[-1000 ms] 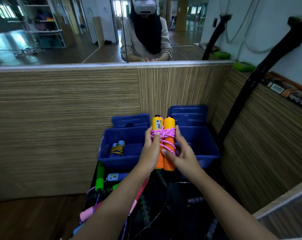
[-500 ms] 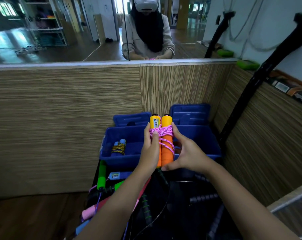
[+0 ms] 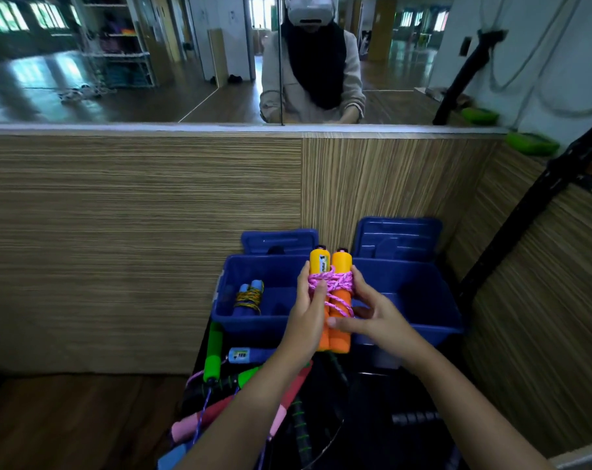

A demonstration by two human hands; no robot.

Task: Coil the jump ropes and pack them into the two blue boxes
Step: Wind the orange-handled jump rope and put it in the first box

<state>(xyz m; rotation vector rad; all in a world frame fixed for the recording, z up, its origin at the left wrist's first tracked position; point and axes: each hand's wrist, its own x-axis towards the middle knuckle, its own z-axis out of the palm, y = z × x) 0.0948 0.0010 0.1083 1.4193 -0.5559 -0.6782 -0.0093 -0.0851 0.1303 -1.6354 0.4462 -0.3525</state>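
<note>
Orange-handled jump rope [image 3: 335,300], pink cord wound round handles, upright between hands above two blue boxes [image 3: 420,293]; left hand [image 3: 309,308] grips left side, right hand [image 3: 372,315] pinches right side.

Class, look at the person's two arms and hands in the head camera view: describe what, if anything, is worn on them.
Both forearms are bare to the bottom of the frame, with no sleeves showing. The left hand and right hand wear no gloves; no rings, watch or bracelets are visible.
</note>
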